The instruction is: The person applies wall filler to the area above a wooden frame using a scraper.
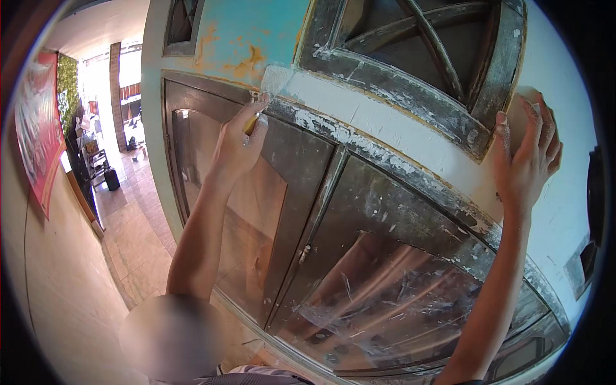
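My left hand holds a putty knife with a yellow handle; its whitish blade is against the ledge above the double doors, where turquoise paint meets a white putty strip. Upper right, my right hand rests with fingers apart on the white wall, beside the lower corner of a dark window frame with crossed bars. White smears mark the frame, the ledge and the dark doors, which have glazed panels and a small latch.
A hallway with a tiled floor runs along the left toward a bright opening, with a red banner, a beige wall and a dark object on the floor. A blurred round shape covers part of the lower edge.
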Tool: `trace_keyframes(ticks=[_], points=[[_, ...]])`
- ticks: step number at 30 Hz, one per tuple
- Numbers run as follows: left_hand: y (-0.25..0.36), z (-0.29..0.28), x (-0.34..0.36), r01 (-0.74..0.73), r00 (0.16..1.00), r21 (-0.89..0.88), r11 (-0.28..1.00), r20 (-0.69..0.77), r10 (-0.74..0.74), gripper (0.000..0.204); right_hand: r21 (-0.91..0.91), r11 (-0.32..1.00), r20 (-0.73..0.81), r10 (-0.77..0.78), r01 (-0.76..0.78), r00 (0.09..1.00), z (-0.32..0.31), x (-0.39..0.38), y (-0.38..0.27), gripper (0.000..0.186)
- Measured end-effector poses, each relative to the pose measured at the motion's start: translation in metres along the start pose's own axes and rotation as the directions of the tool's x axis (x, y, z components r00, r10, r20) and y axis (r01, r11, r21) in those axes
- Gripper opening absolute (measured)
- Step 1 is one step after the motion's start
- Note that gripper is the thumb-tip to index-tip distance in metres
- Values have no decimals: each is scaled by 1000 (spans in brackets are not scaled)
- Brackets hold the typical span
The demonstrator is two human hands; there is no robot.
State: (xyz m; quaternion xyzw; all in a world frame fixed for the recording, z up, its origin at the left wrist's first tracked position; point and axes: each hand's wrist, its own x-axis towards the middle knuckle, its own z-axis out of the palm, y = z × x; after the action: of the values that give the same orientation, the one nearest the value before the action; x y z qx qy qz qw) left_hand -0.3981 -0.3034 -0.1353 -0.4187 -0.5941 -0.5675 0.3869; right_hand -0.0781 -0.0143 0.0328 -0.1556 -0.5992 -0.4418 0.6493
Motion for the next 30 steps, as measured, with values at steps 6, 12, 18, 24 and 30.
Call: trace_keyframes(ticks=[6,12,18,24,30], points=[[-8,10,-45,100,995,-66,993,31,-99,37,-12,1000,11,21,-21,1000,-4,-1,-6,47],[-5,-9,-24,-12,998,-1,1000,59,12,39,33,999,-15,18,-18,1000,3,-2,0,47],[-9,2,-44,54,998,-39,998,38,-53,39,50,999,-10,15,-14,1000,-4,-1,-3,46],[7,-5,-23,197,973,-38,980,127,-191,40,25,1000,4,19,-19,1000,-5,-3,-3,46],[6,0,-38,235,969,-71,970,100,-227,38,24,1000,3,14,-14,1000,-8,0,-6,46]])
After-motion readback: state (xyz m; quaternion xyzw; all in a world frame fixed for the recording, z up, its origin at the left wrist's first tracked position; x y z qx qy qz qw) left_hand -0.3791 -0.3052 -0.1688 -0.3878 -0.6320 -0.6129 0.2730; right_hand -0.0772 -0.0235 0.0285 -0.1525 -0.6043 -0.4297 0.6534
